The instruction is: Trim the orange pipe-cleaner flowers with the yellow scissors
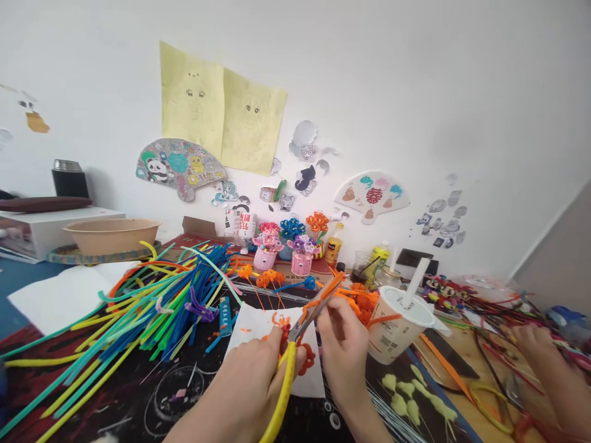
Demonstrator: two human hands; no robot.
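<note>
My left hand [240, 387] grips the handles of yellow-handled scissors [287, 384], whose blades point up and to the right. My right hand [344, 351] pinches an orange pipe cleaner [329, 298] close to the blades. Beneath both hands lies a white paper sheet [252, 329] scattered with orange snippets. A curled orange-red pipe-cleaner piece [305, 360] sits just right of my left hand's fingers. Part of the paper and the lower handle are hidden by my hands or cut off by the frame.
A large bundle of multicoloured pipe cleaners [152, 314] lies to the left. A plastic cup with a straw [397, 326] stands right of my right hand. Another person's hand [540, 351] works at the far right. Pipe-cleaner flowers in pots [295, 246] stand against the wall.
</note>
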